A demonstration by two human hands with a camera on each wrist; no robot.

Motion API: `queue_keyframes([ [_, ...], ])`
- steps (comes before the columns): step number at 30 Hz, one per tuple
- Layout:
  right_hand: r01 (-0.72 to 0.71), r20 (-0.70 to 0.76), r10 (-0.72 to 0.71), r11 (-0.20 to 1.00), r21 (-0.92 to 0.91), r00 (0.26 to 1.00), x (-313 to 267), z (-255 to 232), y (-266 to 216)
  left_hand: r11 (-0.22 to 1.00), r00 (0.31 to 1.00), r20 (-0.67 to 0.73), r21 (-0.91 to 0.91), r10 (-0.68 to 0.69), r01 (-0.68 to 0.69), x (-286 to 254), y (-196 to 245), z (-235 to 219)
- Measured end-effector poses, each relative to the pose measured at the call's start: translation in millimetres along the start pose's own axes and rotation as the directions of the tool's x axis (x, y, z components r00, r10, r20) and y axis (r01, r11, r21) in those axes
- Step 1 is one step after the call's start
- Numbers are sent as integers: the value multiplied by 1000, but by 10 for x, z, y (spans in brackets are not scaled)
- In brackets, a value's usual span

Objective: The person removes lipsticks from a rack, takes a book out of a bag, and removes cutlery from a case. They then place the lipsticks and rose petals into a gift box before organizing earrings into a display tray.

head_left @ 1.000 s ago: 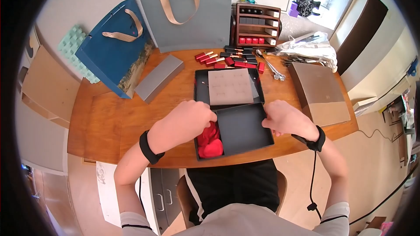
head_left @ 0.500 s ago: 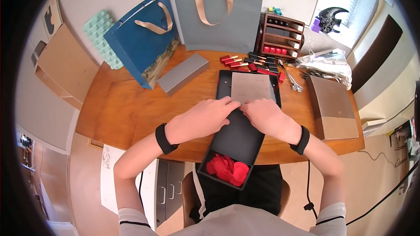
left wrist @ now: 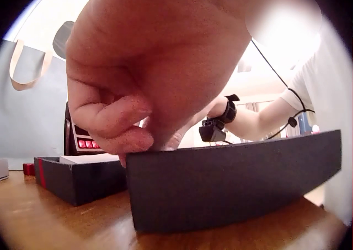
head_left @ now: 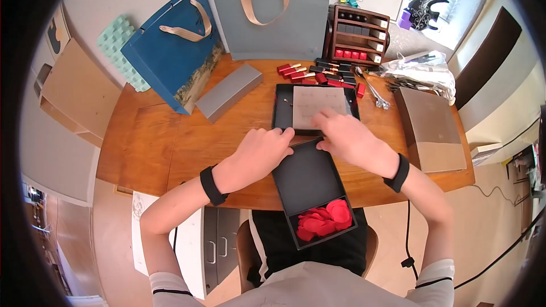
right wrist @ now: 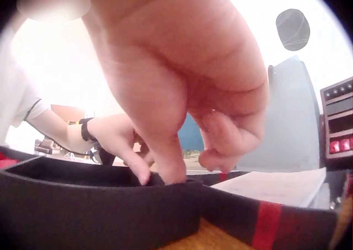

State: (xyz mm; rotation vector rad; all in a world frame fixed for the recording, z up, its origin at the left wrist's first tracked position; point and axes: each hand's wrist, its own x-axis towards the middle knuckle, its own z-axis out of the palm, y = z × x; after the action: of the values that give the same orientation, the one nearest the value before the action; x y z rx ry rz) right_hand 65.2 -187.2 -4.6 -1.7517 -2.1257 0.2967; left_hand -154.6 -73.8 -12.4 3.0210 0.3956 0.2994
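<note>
A shallow black box lies at a slant, its near end over the table edge. Red petals fill its near compartment; the larger far one shows a bare floor. My left hand pinches its far left corner, curled fingers outside the wall. At the far right corner, my right hand rests its thumb on the rim, while the other fingers are lifted off, bent loosely over the beige padded insert. That insert sits in a second black box just beyond.
Several lipsticks lie behind the second box, near tongs. A grey long box and blue bag stand left, a grey bag and wooden rack at the back, a brown box right.
The petal box has turned, bringing its petals from the left side to the near end. Both hands moved to its far corners; my right fingers have lifted toward the insert, thumb staying at the rim.
</note>
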Motion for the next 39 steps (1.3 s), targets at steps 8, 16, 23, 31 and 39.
queue_keyframes([
  [8,-67,79,75,992,-108,994,-206,-206,101,965,963,211,-164,-166,202,-108,86,-235],
  [16,-38,155,63,987,-157,986,-112,-145,332,921,956,245,-313,-159,233,-74,143,-204],
  [23,-32,107,47,990,-138,993,-79,-108,392,997,987,-162,-82,-15,2,84,-108,-17],
  [31,-147,67,150,988,-43,986,-185,-237,518,986,999,38,-164,-14,20,237,-384,-7],
  [39,-94,35,95,995,-31,995,-123,-239,634,932,987,97,-328,-131,156,255,-413,7],
])
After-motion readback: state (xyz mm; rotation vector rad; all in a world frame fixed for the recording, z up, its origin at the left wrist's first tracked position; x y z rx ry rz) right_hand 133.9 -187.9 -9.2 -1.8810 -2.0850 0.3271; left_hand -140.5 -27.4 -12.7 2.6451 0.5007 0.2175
